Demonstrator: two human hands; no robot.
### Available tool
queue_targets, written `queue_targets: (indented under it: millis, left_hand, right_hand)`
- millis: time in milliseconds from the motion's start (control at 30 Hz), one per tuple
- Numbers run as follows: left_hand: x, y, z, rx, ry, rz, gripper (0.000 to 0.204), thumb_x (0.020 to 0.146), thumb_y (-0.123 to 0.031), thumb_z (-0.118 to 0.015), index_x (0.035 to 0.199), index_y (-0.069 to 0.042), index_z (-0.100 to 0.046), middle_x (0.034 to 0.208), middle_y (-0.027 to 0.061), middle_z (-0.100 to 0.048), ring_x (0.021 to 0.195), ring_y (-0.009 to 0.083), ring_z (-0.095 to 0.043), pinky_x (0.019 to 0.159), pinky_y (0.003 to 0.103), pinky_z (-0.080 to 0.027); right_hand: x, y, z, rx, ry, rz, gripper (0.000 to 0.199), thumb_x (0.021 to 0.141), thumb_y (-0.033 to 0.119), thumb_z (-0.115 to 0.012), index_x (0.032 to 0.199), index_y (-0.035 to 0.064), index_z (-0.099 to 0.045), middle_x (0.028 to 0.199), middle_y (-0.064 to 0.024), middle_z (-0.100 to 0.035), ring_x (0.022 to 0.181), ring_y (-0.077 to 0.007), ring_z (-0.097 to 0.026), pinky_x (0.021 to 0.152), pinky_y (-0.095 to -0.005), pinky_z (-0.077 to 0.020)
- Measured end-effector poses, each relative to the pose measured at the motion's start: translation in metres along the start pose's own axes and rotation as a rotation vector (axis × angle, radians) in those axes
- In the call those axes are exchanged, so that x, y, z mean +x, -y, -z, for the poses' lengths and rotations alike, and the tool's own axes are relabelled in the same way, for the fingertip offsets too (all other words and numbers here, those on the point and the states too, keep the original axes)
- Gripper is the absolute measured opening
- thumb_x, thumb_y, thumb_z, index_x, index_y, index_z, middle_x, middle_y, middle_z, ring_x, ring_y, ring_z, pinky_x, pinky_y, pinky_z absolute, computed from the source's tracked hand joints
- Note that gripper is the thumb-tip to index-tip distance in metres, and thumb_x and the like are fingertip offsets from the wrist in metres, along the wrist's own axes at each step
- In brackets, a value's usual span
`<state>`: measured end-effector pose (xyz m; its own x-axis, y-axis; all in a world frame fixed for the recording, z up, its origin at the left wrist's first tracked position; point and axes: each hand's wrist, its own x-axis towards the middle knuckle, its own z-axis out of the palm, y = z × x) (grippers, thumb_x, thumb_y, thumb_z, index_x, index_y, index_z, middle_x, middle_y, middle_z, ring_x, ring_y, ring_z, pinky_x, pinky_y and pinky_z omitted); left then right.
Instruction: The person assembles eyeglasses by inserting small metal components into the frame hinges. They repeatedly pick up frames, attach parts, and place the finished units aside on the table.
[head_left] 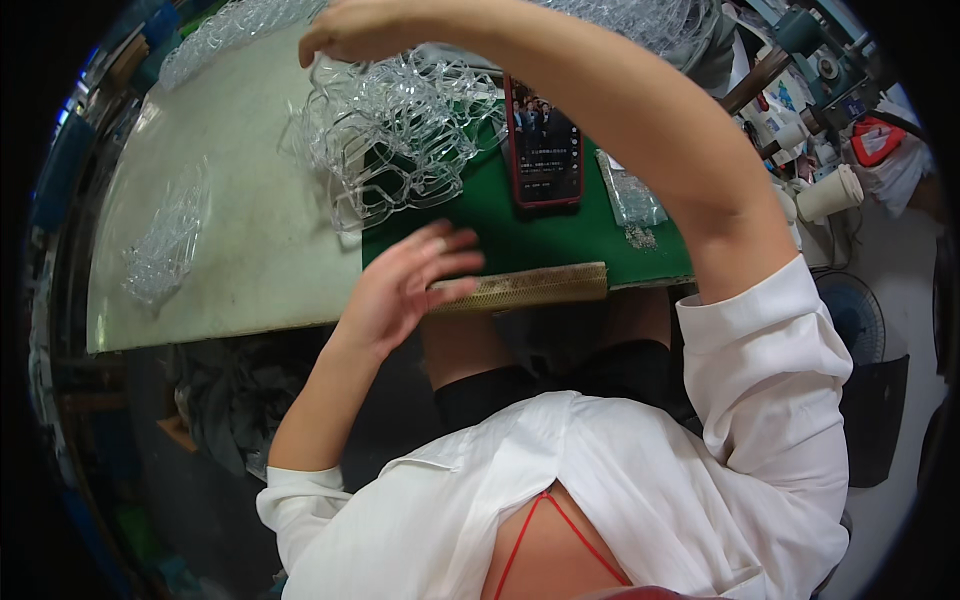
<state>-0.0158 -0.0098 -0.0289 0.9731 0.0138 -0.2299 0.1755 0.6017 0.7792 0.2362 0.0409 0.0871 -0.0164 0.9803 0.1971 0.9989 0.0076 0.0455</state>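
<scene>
A tangled heap of clear plastic eyeglass frames (405,140) lies across the pale tabletop and the green mat (480,235). My right arm reaches over the mat to the far left. My right hand (355,32) is at the heap's far edge, its fingers bent down and close together; whatever they may hold is hidden. My left hand (410,280) hovers at the near table edge, below the heap, with its fingers spread, slightly blurred and holding nothing. Beside the heap, a phone in a red case (545,150) lies on the mat with its screen lit.
A small bag of tiny parts (632,195) lies right of the phone, with loose bits spilled near it. A mesh-covered strip (530,288) runs along the near edge. More clear frames (165,245) sit at left. A bench machine (825,65) and white cup (830,193) are at right.
</scene>
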Motion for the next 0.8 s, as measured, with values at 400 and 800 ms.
queue_targets:
  millis: [400,800]
  left_hand:
    - [-0.024,-0.122,-0.042,1.215,-0.172,-0.516,0.049,0.085,-0.023,-0.065,0.123,0.005,-0.05,0.113,0.0166,-0.062,0.107,0.0212,-0.058,0.095,0.031,-0.042]
    - [-0.027,-0.031,-0.069,0.87,0.034,-0.791,0.038,0.096,-0.011,-0.044,0.13,0.005,-0.042,0.083,0.0147,-0.062,0.069,0.017,-0.06,0.074,0.033,-0.052]
  right_hand:
    - [-0.099,0.078,0.109,0.113,0.036,0.244,0.024,0.083,0.021,-0.059,0.089,-0.0003,-0.067,0.081,-0.0204,-0.066,0.079,-0.0367,-0.064,0.072,-0.0438,-0.0496]
    - [-0.34,0.062,0.068,0.331,-0.476,-0.228,0.025,0.084,0.005,-0.058,0.107,0.0092,-0.065,0.09,-0.0095,-0.062,0.086,-0.024,-0.06,0.076,-0.0329,-0.0465]
